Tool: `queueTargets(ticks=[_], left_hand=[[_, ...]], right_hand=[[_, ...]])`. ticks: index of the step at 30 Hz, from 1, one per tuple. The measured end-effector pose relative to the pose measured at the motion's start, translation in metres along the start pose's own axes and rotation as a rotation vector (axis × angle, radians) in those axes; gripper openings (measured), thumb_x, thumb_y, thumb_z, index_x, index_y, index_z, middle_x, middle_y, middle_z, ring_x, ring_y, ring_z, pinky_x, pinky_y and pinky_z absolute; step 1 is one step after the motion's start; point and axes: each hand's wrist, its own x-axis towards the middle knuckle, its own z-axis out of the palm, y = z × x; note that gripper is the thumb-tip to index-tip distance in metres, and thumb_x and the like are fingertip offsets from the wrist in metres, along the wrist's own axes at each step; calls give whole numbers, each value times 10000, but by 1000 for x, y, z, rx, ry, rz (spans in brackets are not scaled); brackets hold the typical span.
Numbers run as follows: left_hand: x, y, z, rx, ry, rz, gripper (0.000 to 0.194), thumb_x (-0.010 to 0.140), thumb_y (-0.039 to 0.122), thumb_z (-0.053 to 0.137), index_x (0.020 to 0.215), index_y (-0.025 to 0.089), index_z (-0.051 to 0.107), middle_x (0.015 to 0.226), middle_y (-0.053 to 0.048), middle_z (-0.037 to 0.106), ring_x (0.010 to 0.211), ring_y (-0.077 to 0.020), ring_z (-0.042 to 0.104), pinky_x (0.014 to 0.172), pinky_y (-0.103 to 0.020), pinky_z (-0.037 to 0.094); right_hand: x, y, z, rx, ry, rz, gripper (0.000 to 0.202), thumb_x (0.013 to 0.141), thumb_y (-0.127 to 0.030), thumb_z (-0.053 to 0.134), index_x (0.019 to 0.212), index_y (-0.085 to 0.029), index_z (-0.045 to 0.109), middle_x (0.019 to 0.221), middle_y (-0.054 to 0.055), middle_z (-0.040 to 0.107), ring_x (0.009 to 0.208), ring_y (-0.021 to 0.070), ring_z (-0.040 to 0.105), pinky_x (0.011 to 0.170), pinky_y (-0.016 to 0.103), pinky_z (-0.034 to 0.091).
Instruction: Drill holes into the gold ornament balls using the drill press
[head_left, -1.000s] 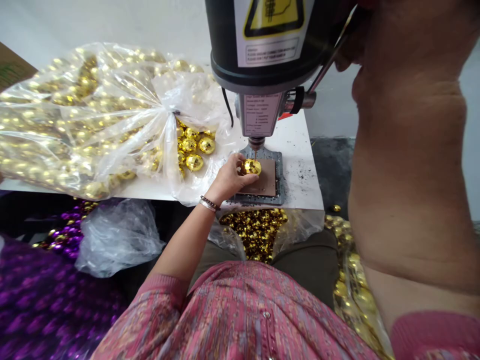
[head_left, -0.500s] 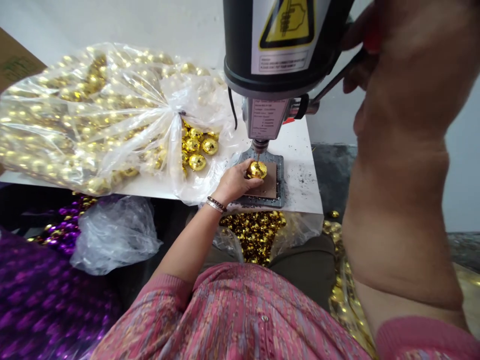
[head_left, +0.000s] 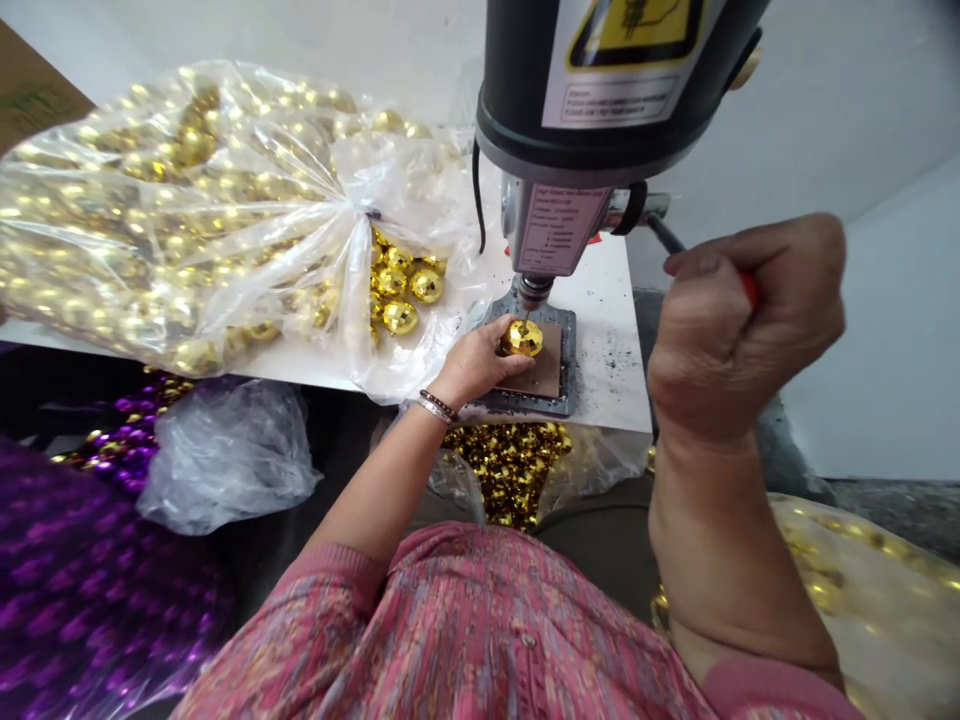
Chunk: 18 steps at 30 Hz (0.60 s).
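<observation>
My left hand [head_left: 484,362] grips a shiny gold faceted ball [head_left: 523,338] between thumb and fingers, on a brown board [head_left: 541,378] over the grey base of a drill press [head_left: 559,235]. The thin bit comes down onto the top of the ball; whether it is inside I cannot tell. My right hand [head_left: 739,320] is wrapped round the feed lever [head_left: 666,234] of the drill press, a bit of its red end showing at the fingers. A beaded bracelet circles my left wrist.
A clear plastic bag [head_left: 225,230] full of gold balls lies on the white table [head_left: 611,385], several spilling from its mouth. Below the table edge sit more gold balls [head_left: 517,470]. Purple balls [head_left: 82,590] and crumpled plastic [head_left: 232,460] are at left; another bag [head_left: 862,600] is at right.
My right hand has swung down and toward me with the lever, from up beside the motor. My left hand still holds the ball under the bit. The view has shifted slightly.
</observation>
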Motion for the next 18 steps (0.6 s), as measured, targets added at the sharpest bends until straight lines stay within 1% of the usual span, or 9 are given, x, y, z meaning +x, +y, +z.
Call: queueTargets(ticks=[3,8,11,15,17,18], left_hand=[[0,0,0,9,-7,2,682,789,287,869,1440,215,682,1291,-96,790,1100,-256,733,1030,-381,547],[-1,0,2,-10,-1,14,622,791,282,871,1387,215,710,1177,-64,803,1034,-250,737,978,-349,556],[-1,-2,2,-24,-3,32,576,800,277,861,1356,223,723,1147,-53,802,1011,-251,737,963,-353,560],[0,-6,4,-51,-17,52,580,803,280,853,1363,227,712,1155,-49,797,1004,-243,731,952,-355,565],[2,-8,5,-73,-19,54,577,798,278,854,1355,225,714,1147,-46,796,981,-235,726,938,-354,567],[2,-8,5,-89,-17,54,573,794,272,855,1347,224,717,1140,-44,795,974,-230,723,932,-349,568]], right_hand=[[-7,8,2,9,29,-47,155,906,-237,501,792,-198,599,725,-44,593,642,41,503,653,208,421],[-16,19,8,33,88,-85,170,916,-260,517,821,-204,647,759,-46,650,659,47,549,668,211,451],[-26,27,13,52,117,-103,183,953,-282,510,858,-220,653,773,-45,654,693,51,577,690,214,467],[-41,34,21,95,149,-122,212,988,-365,508,902,-236,653,790,-38,661,715,71,616,685,237,481],[-36,31,22,101,175,-112,274,1010,-393,478,895,-218,655,798,-30,667,744,69,634,701,234,481],[-27,27,21,97,185,-98,308,1019,-395,461,872,-200,649,787,-26,660,750,63,632,715,230,477]])
